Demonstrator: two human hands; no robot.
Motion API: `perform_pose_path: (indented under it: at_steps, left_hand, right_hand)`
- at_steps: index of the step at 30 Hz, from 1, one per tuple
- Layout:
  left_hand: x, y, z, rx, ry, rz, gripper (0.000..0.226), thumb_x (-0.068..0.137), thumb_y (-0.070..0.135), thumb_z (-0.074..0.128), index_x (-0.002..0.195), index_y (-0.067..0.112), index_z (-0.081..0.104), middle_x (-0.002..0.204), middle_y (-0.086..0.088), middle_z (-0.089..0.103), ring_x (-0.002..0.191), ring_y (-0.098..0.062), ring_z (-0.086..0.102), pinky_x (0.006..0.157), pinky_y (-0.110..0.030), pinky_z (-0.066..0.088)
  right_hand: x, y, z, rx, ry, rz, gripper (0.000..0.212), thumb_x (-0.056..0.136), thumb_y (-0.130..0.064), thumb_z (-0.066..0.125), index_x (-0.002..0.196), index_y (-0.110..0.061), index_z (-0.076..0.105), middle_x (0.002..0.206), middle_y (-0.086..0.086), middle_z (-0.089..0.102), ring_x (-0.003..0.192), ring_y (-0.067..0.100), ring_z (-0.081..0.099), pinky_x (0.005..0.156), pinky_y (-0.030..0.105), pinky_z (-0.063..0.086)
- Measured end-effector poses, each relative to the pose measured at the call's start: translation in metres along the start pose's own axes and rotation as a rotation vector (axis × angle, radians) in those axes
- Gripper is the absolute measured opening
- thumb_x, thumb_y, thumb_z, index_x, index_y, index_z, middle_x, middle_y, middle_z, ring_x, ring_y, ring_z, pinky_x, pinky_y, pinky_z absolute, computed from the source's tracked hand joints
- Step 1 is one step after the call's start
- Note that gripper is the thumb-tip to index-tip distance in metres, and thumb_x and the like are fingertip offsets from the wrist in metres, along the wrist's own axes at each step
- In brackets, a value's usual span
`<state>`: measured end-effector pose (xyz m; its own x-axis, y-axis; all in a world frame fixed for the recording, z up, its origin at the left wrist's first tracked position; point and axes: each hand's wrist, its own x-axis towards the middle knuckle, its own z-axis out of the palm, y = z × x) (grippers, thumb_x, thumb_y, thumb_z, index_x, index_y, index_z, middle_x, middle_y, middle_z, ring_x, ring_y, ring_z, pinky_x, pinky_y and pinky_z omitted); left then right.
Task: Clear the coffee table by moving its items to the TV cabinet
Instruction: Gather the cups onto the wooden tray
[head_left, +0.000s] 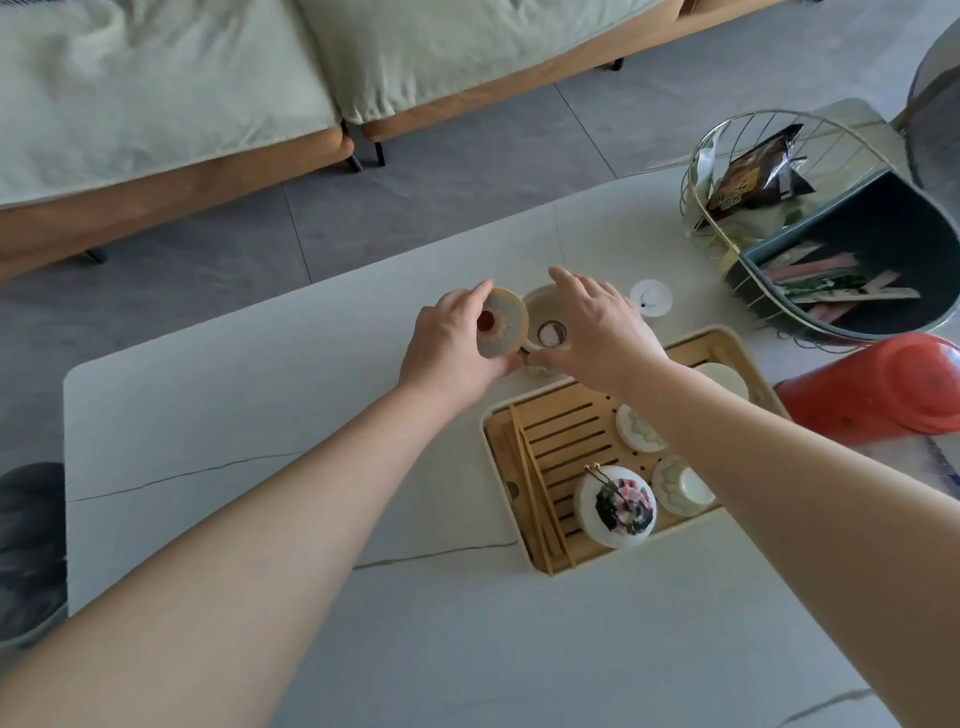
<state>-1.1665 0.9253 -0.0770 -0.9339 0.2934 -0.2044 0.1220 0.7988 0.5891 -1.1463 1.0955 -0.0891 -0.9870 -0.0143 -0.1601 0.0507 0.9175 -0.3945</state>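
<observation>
Head view: two hands (457, 343) (602, 332), one tray (540, 431), three cups (641, 428).

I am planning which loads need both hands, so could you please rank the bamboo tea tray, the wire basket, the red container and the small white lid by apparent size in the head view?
1. wire basket
2. bamboo tea tray, close to the basket, so unsure
3. red container, partly cropped
4. small white lid

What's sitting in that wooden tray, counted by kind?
Patterned cups: 2
Plain white bowl: 1
Flower-topped white pot: 1
Wooden tongs: 1
Total: 5 in plain view; the right forearm hides part of the tray.
</observation>
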Motion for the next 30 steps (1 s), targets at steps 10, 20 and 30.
perform_pose_path:
  at_steps: [10, 20, 30]
  left_hand:
    - [0.008, 0.016, -0.002, 0.230, -0.041, 0.137, 0.085, 0.078, 0.036, 0.072, 0.147, 0.017, 0.025, 0.147, -0.005, 0.037, 0.129, -0.029, 0.034, 0.103, -0.039, 0.034]
    - [0.022, 0.050, 0.035, 0.349, -0.094, 0.119, 0.083, 0.078, 0.036, 0.071, 0.145, 0.018, 0.027, 0.146, -0.005, 0.037, 0.129, -0.028, 0.031, 0.099, -0.038, 0.037]
    - [0.035, 0.054, 0.040, 0.349, -0.139, 0.028, 0.089, 0.076, 0.040, 0.073, 0.147, 0.019, 0.024, 0.149, -0.005, 0.034, 0.131, -0.029, 0.030, 0.100, -0.040, 0.038]
  right_hand:
    - [-0.021, 0.014, -0.001, 0.122, -0.001, 0.050, 0.095, 0.078, -0.038, 0.070, 0.149, -0.017, 0.011, 0.154, 0.007, 0.025, 0.142, 0.026, 0.019, 0.113, 0.040, 0.023]
    - [-0.069, 0.045, 0.009, 0.162, 0.094, 0.099, 0.072, 0.083, -0.028, 0.064, 0.144, -0.016, 0.029, 0.147, 0.007, 0.039, 0.136, 0.025, 0.032, 0.109, 0.036, 0.029]
    - [-0.077, 0.047, 0.009, 0.202, 0.108, 0.065, 0.062, 0.087, -0.024, 0.060, 0.142, -0.013, 0.033, 0.145, 0.009, 0.041, 0.134, 0.026, 0.037, 0.108, 0.035, 0.033]
